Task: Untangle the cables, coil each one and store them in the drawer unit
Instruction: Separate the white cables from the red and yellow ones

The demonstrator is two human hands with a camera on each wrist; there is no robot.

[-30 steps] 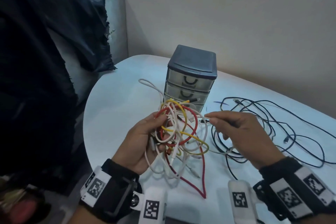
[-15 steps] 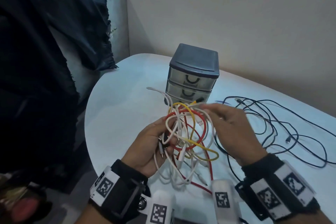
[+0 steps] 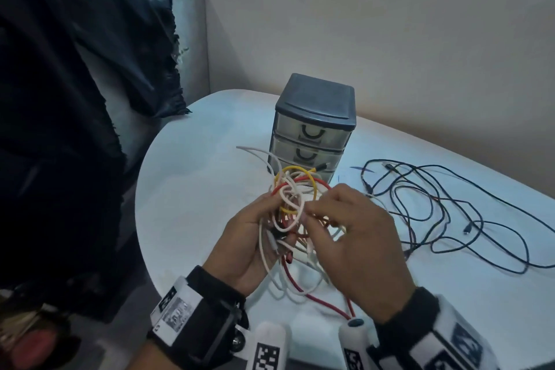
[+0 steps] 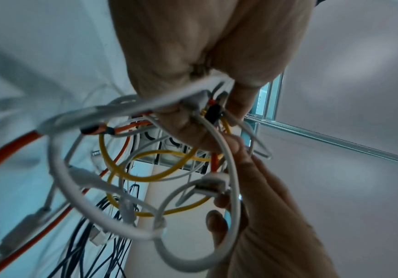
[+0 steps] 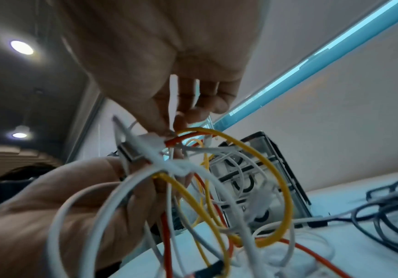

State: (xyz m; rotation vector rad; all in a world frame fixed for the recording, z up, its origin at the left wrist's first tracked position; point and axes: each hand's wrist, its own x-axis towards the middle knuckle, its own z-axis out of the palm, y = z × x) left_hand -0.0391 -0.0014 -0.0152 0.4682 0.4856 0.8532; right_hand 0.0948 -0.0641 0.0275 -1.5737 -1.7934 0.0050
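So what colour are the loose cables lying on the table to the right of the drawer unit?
Black cables, seen most clearly in the head view, spread out on the white table.

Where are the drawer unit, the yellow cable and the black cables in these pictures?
drawer unit (image 3: pixel 315 99): head view, on its dark lid.
yellow cable (image 5: pixel 281 180): right wrist view, on its big loop.
black cables (image 3: pixel 444 210): head view, on a loop lying on the table.

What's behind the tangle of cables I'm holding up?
Behind the cable tangle stands the grey drawer unit. Its two upper drawers look shut; the tangle covers its lowest front, so that part cannot be seen.
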